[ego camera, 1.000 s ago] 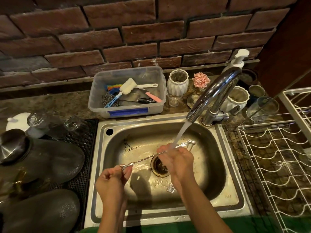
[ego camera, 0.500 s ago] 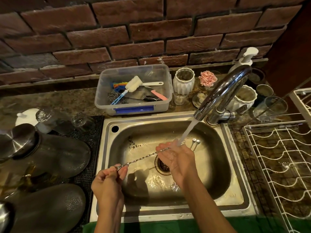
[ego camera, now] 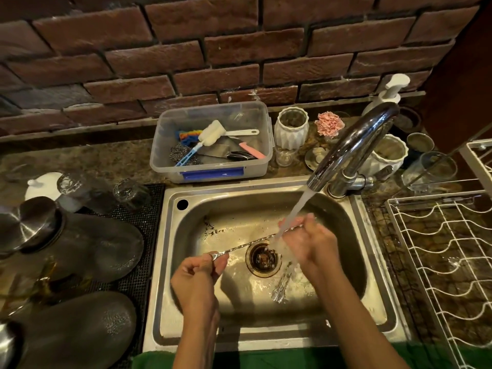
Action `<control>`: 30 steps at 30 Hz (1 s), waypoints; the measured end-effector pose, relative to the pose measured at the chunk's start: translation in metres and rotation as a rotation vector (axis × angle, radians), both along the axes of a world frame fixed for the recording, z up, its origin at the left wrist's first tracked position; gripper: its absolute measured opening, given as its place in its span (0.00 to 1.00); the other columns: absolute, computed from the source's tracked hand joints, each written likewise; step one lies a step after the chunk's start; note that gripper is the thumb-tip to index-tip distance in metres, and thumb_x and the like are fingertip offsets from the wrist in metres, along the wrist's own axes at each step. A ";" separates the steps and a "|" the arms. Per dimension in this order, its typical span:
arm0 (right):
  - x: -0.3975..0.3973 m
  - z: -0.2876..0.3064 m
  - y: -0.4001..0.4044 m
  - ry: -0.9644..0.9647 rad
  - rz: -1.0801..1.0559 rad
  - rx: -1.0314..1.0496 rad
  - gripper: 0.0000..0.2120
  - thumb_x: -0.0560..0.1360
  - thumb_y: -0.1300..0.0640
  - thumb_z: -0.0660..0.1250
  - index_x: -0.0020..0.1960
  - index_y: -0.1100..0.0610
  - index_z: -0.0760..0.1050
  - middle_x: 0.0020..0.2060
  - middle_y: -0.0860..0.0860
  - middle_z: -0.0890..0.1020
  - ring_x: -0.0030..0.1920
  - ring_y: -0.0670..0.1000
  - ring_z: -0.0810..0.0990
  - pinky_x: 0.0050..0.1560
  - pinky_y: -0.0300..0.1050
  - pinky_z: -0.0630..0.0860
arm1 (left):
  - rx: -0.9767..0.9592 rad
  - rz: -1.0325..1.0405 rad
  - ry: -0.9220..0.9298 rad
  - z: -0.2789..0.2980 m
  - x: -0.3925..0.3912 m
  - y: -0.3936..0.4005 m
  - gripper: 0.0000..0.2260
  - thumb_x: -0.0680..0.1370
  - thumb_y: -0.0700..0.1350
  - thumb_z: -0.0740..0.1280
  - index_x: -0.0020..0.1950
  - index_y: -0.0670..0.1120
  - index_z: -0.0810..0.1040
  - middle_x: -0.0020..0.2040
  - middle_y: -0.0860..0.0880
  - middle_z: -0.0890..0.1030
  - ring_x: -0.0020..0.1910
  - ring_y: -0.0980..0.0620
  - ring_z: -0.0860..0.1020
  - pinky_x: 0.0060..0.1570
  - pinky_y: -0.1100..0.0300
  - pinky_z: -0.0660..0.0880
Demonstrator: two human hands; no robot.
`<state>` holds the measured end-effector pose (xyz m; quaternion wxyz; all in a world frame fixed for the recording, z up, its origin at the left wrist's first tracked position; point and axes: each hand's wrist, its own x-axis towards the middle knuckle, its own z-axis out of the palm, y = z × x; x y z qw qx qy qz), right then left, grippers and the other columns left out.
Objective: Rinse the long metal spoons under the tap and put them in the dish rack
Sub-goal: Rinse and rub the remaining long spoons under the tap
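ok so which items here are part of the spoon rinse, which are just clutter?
In play:
left hand
right hand
long metal spoons
tap
sink
dish rack

Clutter:
plastic tub
white vase
soap pump
black mat

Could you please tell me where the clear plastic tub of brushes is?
The clear plastic tub sits on the counter behind the sink, left of the white ribbed vase.

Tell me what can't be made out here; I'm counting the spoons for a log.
- Spoons, head view: the end under the water is hidden by the right hand and splash, so no count.
- Left hand covers the other end.
- Utensils in the sink: blurred by glare.
- Dish rack: cut off by the right edge.
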<state>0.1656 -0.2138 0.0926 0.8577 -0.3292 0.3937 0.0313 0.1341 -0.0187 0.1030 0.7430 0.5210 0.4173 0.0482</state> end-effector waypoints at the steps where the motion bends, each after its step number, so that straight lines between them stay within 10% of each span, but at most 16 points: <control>1: 0.002 0.002 -0.005 -0.013 -0.049 -0.003 0.09 0.83 0.60 0.61 0.56 0.66 0.75 0.45 0.61 0.88 0.49 0.58 0.88 0.55 0.56 0.82 | -0.008 0.005 -0.002 0.000 0.001 -0.002 0.08 0.79 0.29 0.64 0.42 0.37 0.76 0.34 0.41 0.85 0.36 0.49 0.87 0.37 0.63 0.83; 7: -0.011 0.002 0.033 -0.012 0.201 -0.122 0.05 0.81 0.65 0.64 0.50 0.67 0.78 0.44 0.63 0.88 0.48 0.60 0.88 0.55 0.56 0.84 | 0.025 -0.110 0.046 -0.004 0.006 -0.045 0.09 0.78 0.29 0.67 0.39 0.38 0.78 0.34 0.43 0.84 0.42 0.43 0.83 0.38 0.60 0.83; 19: -0.031 -0.020 -0.025 -0.018 -0.161 0.059 0.16 0.83 0.59 0.61 0.64 0.70 0.74 0.40 0.61 0.82 0.32 0.51 0.81 0.28 0.39 0.79 | -0.290 -0.051 0.022 -0.004 0.023 -0.078 0.01 0.81 0.37 0.66 0.51 0.42 0.76 0.46 0.39 0.87 0.43 0.47 0.87 0.41 0.58 0.84; 24: -0.047 -0.036 -0.055 0.124 -0.161 0.082 0.14 0.82 0.56 0.63 0.59 0.66 0.78 0.39 0.60 0.85 0.38 0.53 0.85 0.39 0.45 0.85 | -0.234 -0.261 -0.008 -0.008 0.014 -0.122 0.06 0.81 0.38 0.66 0.53 0.37 0.80 0.48 0.40 0.87 0.50 0.44 0.86 0.50 0.53 0.84; 30: -0.072 -0.053 -0.056 0.269 0.603 -0.906 0.14 0.80 0.53 0.68 0.38 0.58 0.77 0.28 0.50 0.82 0.27 0.47 0.80 0.29 0.38 0.78 | 0.219 -0.429 -0.057 -0.016 0.024 -0.103 0.08 0.82 0.43 0.66 0.45 0.44 0.80 0.38 0.50 0.85 0.35 0.54 0.83 0.41 0.50 0.82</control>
